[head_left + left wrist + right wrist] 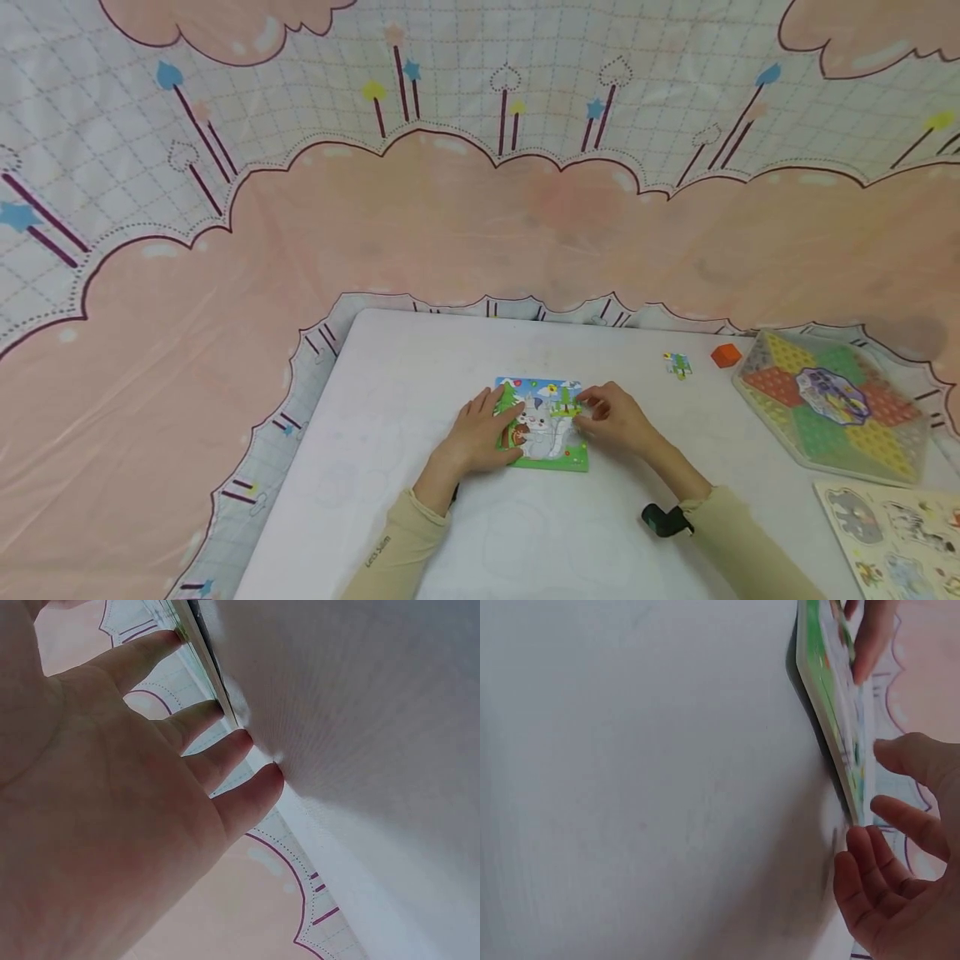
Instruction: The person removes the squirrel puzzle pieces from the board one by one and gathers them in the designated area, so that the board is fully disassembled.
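A jigsaw puzzle (546,433) with a grey squirrel picture lies flat on the white table. My left hand (480,433) rests on its left side, fingers spread, with the thumb over the picture. In the left wrist view, fingertips (214,709) touch the puzzle's edge and the table beside it. At the puzzle's right edge is my right hand (618,421), its fingers loosely bent. The right wrist view shows a gap between thumb and index finger, with nothing visible in it. A loose puzzle piece (678,365) lies farther back to the right.
Beside the loose piece sits an orange block (726,356). A hexagonal game box (832,408) with coloured triangles stands at the right, in front of it a board with animal pictures (885,533). A patterned pink and white cloth (480,225) hangs behind the table.
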A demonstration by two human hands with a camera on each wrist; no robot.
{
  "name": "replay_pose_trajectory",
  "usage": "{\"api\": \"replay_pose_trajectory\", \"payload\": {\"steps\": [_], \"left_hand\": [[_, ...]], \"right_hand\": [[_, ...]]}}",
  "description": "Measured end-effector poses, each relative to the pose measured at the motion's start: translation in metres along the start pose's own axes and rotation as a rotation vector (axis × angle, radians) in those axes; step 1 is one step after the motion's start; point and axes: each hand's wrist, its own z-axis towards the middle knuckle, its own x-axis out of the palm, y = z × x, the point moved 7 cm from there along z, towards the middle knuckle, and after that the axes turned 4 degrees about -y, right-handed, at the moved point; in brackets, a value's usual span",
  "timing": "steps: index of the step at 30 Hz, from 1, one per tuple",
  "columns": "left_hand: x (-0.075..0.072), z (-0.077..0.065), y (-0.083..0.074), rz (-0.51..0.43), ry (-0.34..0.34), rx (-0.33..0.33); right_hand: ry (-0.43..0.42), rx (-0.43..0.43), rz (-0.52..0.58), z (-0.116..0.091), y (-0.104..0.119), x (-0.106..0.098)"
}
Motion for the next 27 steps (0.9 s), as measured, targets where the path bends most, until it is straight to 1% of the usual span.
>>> {"api": "replay_pose_trajectory", "payload": {"steps": [4, 9, 14, 23, 27], "left_hand": [[0.001, 0.001, 0.0, 0.003, -0.002, 0.0], [0.001, 0.002, 0.001, 0.007, -0.001, 0.0], [-0.001, 0.0, 0.0, 0.001, -0.003, -0.002], [0.003, 0.001, 0.003, -0.004, 0.007, -0.013], [0.002, 0.001, 0.001, 0.016, -0.003, -0.009]], "right_hand": [[0.053, -0.015, -0.058, -0.001, 0.001, 0.01], [0.071, 0.001, -0.097, -0.002, 0.002, 0.013], [0.072, 0.022, -0.101, -0.002, 0.003, 0.014], [0.062, 0.046, -0.076, -0.001, 0.004, 0.016], [0.06, 0.045, -0.066, -0.001, 0.005, 0.017]]}}
